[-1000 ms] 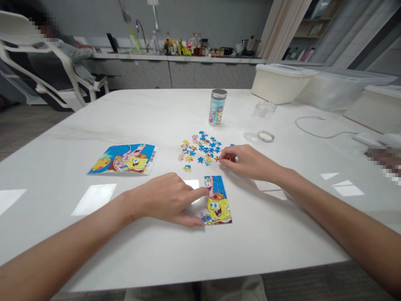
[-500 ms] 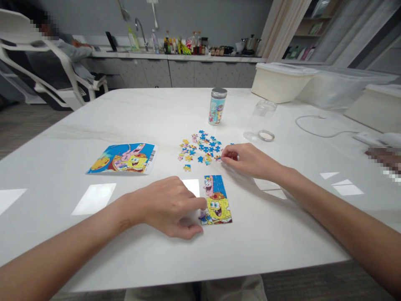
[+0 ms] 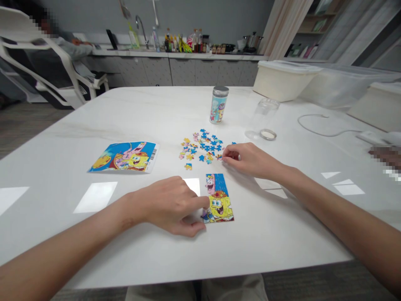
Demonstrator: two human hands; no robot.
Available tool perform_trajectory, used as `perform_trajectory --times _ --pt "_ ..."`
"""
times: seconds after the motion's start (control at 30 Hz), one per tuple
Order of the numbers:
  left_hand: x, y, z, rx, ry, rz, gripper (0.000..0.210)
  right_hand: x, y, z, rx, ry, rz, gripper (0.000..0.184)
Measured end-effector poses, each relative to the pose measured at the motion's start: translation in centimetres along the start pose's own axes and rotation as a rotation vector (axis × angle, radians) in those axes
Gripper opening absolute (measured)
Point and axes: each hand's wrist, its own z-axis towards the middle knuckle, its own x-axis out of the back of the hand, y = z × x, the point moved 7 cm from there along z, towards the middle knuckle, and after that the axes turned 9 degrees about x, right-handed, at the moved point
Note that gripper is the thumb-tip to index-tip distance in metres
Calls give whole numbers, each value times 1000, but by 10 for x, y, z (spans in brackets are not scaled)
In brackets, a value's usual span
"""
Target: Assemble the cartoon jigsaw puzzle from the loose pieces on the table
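Note:
A partly joined jigsaw puzzle [image 3: 218, 200] with cartoon characters lies flat near the table's front. My left hand [image 3: 175, 207] rests at its left edge, index fingertip touching it and thumb held apart; the hand is open. Beyond it are loose puzzle pieces [image 3: 206, 147] in a small heap, mostly blue, with some yellow and pink. At the heap's right edge my right hand [image 3: 242, 158] is closed in a pinch, its fingertips on a puzzle piece [image 3: 219, 157] that they partly hide. One yellow-and-blue piece [image 3: 188, 166] sits apart, nearer the joined part.
A printed picture sheet [image 3: 123, 157] lies to the left. Behind the pieces stand a cartoon-printed canister [image 3: 218, 106] and a clear jar [image 3: 261, 117] beside a round lid [image 3: 268, 134]. Lidded bins [image 3: 283, 81] and a cable [image 3: 316, 130] occupy the right. A person sits at far left.
Both hands keep nearly the same places, left at the joined puzzle and right at the heap. The whole view has shifted slightly.

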Motion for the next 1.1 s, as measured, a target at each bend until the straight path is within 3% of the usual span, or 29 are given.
perform_trajectory --times 0.2,0.47,0.8,1.1 --pt "-3 -4 0 9 -30 138 15 11 11 -1 -13 39 -99 16" --pt "-4 -17 2 92 32 330 19 6 23 -1 -36 -41 -144 14" --pt "-4 -24 5 200 6 353 25 5 18 0 27 -11 -149 12" --pt "-7 -26 2 202 -13 329 27 28 47 -6 -189 102 -454 24"
